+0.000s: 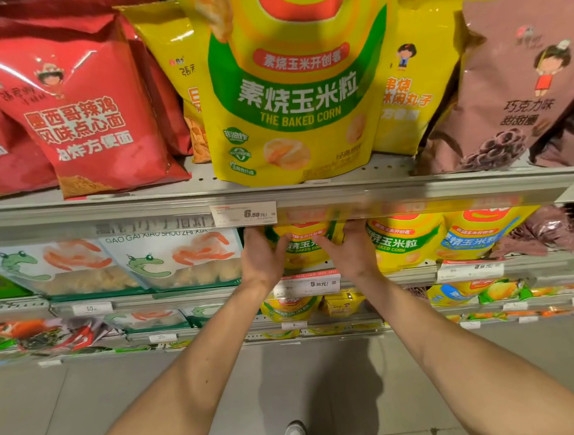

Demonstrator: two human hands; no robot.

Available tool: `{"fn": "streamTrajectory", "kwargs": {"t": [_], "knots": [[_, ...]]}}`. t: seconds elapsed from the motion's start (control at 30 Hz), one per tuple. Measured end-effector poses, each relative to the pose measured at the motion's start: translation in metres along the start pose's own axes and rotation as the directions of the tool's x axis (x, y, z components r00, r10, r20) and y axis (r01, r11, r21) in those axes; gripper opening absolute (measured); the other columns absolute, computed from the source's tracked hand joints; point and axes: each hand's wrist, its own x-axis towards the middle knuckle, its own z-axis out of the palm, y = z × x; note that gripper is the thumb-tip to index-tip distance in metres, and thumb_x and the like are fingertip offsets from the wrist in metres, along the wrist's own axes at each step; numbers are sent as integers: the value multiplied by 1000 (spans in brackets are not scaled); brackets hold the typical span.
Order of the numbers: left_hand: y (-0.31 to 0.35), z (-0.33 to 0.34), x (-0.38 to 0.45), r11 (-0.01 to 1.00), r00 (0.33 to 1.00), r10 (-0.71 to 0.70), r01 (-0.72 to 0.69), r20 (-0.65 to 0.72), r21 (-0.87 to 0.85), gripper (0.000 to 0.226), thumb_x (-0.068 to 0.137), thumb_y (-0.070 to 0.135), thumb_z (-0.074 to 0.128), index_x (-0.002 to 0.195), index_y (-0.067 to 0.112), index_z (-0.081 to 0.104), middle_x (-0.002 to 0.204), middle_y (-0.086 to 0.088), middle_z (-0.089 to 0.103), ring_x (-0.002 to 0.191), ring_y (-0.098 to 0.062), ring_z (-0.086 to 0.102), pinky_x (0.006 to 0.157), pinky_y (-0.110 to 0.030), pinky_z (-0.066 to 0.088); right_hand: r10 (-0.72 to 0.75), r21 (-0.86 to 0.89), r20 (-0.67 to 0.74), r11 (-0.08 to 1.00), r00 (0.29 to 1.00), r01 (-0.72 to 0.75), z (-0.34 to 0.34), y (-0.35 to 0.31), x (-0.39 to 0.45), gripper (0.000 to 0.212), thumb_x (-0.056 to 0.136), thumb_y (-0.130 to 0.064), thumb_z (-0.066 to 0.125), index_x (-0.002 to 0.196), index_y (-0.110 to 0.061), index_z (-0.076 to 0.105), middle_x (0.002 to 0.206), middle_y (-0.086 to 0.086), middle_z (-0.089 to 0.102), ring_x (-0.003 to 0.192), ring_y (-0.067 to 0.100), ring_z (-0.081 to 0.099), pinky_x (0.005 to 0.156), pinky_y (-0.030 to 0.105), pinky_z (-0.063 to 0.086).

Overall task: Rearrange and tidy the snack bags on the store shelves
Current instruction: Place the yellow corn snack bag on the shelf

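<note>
Both hands, the left hand and right hand, held the sides of a yellow corn bag, fingers curled; it seemed light, soft, slippery.

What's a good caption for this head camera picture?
Both hands hold a baked corn bag on the shelf.

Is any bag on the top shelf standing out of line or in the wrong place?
Yes. The big baked corn bag stands in front of differently branded yellow bags. The red bag leans sideways.
</note>
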Motion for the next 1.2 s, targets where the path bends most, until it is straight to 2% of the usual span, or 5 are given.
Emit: {"fn": "streamTrajectory", "kwargs": {"t": [0.23,0.5,0.83,1.03,1.2], "knots": [[-16,-6,-26,982,994,102,-94,38,-165,52,91,30,74,132,23,43,122,2,64,114,-15,64,100,-44,55,-42,52,-37,998,998,44,-7,4,-25,78,78,-47,86,137,-15,47,122,-7,64,105,13,64,83,27,49],[-12,-9,-33,981,994,68,-50,90,-187,60,92,30,75,141,26,40,127,8,63,119,-12,62,104,-43,53,-48,141,-52,989,997,55,-8,7,-41,81,76,-59,81,141,-30,42,129,-6,66,117,17,67,94,45,59],[-7,-17,-37,968,993,9,21,120,-252,52,96,21,71,135,38,41,117,28,57,115,-3,57,100,-24,44,-49,250,22,967,999,42,-13,3,-46,94,69,-70,76,146,-32,40,136,-8,64,125,16,62,104,46,54],[-1,-30,-51,955,989,46,-3,139,-297,49,99,17,66,131,43,37,116,38,48,99,31,48,85,-2,38,-26,260,52,966,998,11,-25,-6,-59,97,79,-64,75,157,-33,26,156,-8,47,143,17,47,115,47,45],[-1,-38,-68,948,995,15,17,97,-319,61,101,18,63,154,12,35,141,3,51,129,-10,48,104,-25,39,30,336,83,940,996,-56,-47,-3,-80,57,93,-36,76,140,-37,43,124,-27,56,126,3,51,106,31,44]]}}
